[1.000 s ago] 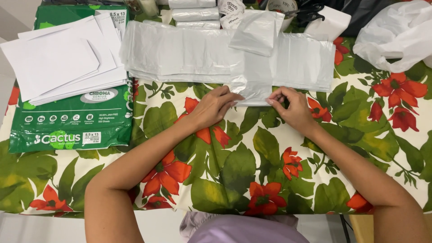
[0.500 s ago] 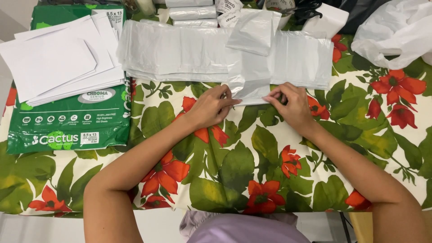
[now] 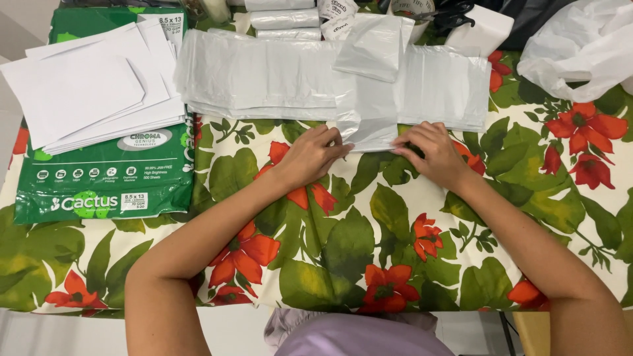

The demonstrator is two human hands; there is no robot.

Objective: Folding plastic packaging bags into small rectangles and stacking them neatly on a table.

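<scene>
Your left hand (image 3: 315,153) and right hand (image 3: 432,153) pinch the near edge of a folded bag (image 3: 368,118) at centre frame, its fold only part pressed. Behind it lies a flat stack (image 3: 264,79) of thin, glossy white plastic — crinkly, limp; matte envelopes (image 3: 86,89) sit upper left on a green ream (image 3: 105,184).

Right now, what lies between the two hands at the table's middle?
In the head view, the folded white plastic bag's lower edge, pinched by left hand and right hand.
</scene>
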